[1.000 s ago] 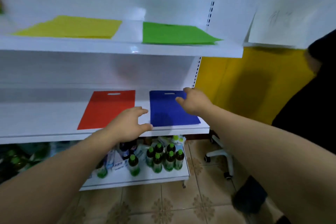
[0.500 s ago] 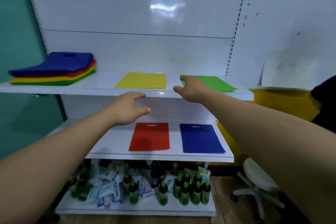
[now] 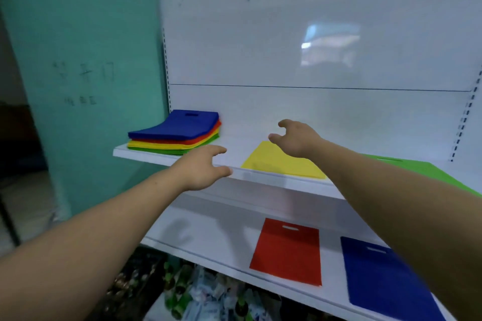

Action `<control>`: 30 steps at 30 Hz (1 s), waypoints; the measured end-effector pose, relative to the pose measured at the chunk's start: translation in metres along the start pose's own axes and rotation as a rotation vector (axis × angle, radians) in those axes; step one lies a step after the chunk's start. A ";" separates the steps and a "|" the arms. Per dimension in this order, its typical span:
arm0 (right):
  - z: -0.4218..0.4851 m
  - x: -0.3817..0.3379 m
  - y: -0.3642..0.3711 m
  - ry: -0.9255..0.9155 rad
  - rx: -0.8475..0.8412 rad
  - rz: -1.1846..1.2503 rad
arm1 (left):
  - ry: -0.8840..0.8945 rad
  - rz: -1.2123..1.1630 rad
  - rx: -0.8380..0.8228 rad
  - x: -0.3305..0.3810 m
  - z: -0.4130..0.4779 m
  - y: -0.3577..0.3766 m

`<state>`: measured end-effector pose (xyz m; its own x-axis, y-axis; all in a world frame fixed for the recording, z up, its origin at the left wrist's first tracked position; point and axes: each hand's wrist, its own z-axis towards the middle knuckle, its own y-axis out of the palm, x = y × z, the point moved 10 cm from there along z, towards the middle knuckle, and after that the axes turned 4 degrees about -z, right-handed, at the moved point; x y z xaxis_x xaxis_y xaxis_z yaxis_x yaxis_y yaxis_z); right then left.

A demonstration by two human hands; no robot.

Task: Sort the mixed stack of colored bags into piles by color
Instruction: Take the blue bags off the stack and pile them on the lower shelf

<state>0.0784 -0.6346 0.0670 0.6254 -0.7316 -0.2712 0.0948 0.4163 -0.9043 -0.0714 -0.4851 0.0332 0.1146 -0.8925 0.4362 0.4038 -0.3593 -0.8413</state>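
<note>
The upper shelf [image 3: 234, 144] is bare between the mixed stack [image 3: 177, 133] at its left end and the yellow bag [image 3: 276, 161]; a teal panel [image 3: 91, 60] stands just left of the stack.

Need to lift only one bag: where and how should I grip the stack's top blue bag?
Probably pinch the top blue bag at its near edge, from the front, with the left hand: it lies flat, handle cut-out at the back, near edge exposed.

Small shop, white slotted display shelving [image 3: 238, 139], blurred packaged goods [image 3: 208, 294] on lowest tier
</note>
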 end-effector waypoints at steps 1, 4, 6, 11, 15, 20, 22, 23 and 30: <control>0.012 -0.007 0.005 -0.020 -0.005 0.006 | -0.019 0.000 0.013 -0.008 0.005 -0.004; 0.042 -0.027 0.026 -0.069 -0.036 0.013 | -0.077 0.017 0.033 -0.036 0.017 -0.011; 0.059 -0.042 0.040 -0.095 -0.055 0.013 | -0.111 0.024 0.039 -0.057 0.023 -0.015; 0.100 -0.078 0.071 -0.127 -0.071 0.010 | -0.145 0.038 0.080 -0.108 0.041 -0.037; 0.129 -0.112 0.094 -0.129 -0.063 0.007 | -0.144 0.029 0.094 -0.157 0.062 -0.055; 0.175 -0.157 0.122 -0.088 -0.034 0.031 | -0.119 0.014 0.085 -0.226 0.099 -0.079; 0.193 -0.174 0.134 -0.064 -0.035 0.037 | -0.102 -0.008 0.068 -0.252 0.116 -0.089; 0.202 -0.182 0.140 -0.049 -0.038 0.039 | -0.096 -0.023 0.058 -0.264 0.125 -0.093; 0.251 -0.204 0.174 0.028 -0.042 0.005 | -0.065 -0.038 -0.012 -0.324 0.173 -0.103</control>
<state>0.1617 -0.2771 0.0477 0.6040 -0.7444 -0.2847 0.0581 0.3975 -0.9158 0.0066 -0.1118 0.0338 0.1579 -0.8589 0.4872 0.3983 -0.3961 -0.8273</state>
